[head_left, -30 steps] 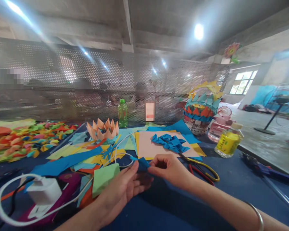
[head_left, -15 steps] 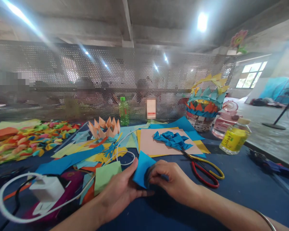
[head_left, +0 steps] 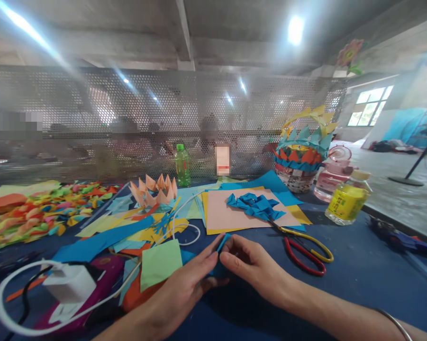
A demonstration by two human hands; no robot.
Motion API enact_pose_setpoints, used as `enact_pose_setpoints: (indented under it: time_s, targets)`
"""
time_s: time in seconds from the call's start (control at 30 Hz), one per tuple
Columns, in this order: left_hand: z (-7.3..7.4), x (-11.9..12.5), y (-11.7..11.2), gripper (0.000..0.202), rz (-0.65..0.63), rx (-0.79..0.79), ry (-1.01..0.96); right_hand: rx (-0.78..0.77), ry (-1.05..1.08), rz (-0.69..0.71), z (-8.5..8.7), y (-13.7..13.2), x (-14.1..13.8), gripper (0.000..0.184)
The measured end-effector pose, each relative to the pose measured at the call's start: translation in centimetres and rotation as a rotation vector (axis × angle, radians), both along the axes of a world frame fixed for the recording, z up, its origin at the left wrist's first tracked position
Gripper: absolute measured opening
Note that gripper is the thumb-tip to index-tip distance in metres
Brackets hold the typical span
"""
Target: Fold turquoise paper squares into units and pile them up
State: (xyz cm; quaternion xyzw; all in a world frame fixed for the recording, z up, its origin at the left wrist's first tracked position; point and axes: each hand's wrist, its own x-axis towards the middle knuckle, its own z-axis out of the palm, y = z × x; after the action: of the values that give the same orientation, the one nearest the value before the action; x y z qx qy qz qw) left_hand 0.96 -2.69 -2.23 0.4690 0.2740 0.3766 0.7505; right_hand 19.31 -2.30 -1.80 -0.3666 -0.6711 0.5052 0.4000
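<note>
Between my two hands is a piece of blue paper (head_left: 223,243), seen nearly edge-on, with most of it hidden by fingers. My left hand (head_left: 202,270) has its thumb against the paper from the left. The thumb and fingers of my right hand (head_left: 243,258) pinch its right side. Just beyond, folded blue paper pieces (head_left: 254,206) lie on a pale pink sheet (head_left: 220,213). Scissors with red and yellow handles (head_left: 307,251) rest right of my hands, their blades partly under those pieces. A light green paper square (head_left: 161,265) sits beside my left wrist.
A purple power strip (head_left: 104,274) with a white charger (head_left: 69,279) and looped cable is at left. Behind are a peach paper ring (head_left: 152,192), a green bottle (head_left: 182,166), a paper basket (head_left: 298,166) and a yellow-labelled bottle (head_left: 348,199). Colourful folded scraps (head_left: 49,208) cover the far left.
The blue paper has turned from showing its broad face to nearly edge-on. My hands have closed together around it, with the right thumb now pressing on it.
</note>
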Motion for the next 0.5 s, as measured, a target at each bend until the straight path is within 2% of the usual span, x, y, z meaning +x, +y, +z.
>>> enact_pose_setpoints:
  time_s: [0.17, 0.5]
  targets:
    - [-0.04, -0.17, -0.06, 0.043, -0.048, 0.066, 0.067, 0.006, 0.002, -0.007, -0.15, 0.09, 0.14, 0.037]
    - [0.59, 0.23, -0.17, 0.044, -0.074, 0.030, 0.038, 0.087, -0.042, -0.019, -0.70, 0.26, 0.24, 0.034]
